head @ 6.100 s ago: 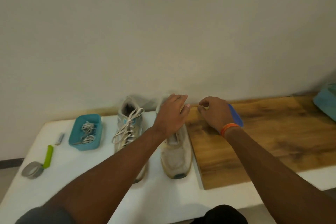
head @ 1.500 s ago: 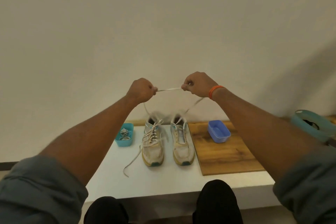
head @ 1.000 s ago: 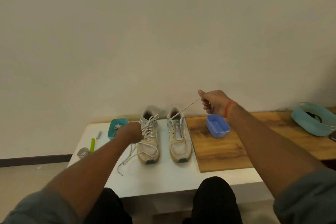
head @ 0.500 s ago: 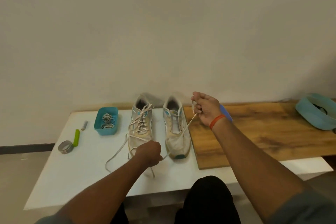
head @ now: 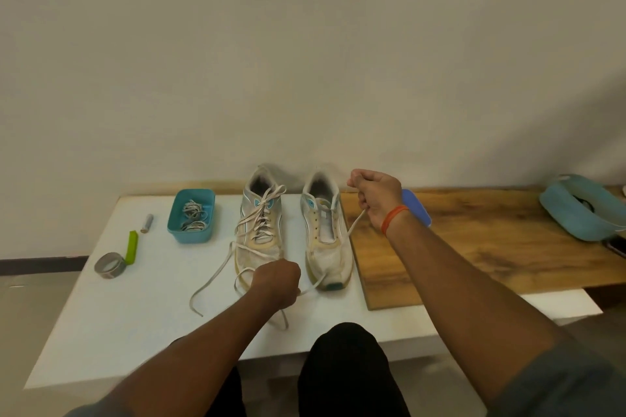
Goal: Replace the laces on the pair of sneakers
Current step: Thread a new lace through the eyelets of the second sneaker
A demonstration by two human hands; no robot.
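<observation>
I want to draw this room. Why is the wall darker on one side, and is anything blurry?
Head view: the wall darkens toward the right, where a soft shadow slants down; the wide lens bends the table edges; the shoes and both hands look fairly sharp, with no glare.

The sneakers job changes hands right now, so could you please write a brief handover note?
Left hand grips one end of the pulled-out lace near the toes; right hand grips the other end by the heel.
Right sneaker is unlaced, eyelets bare. Left sneaker is laced, ends loose on the white table.
Laces lie in the teal tray.
Left: drop this lace, strip the left sneaker, relace both.
</observation>
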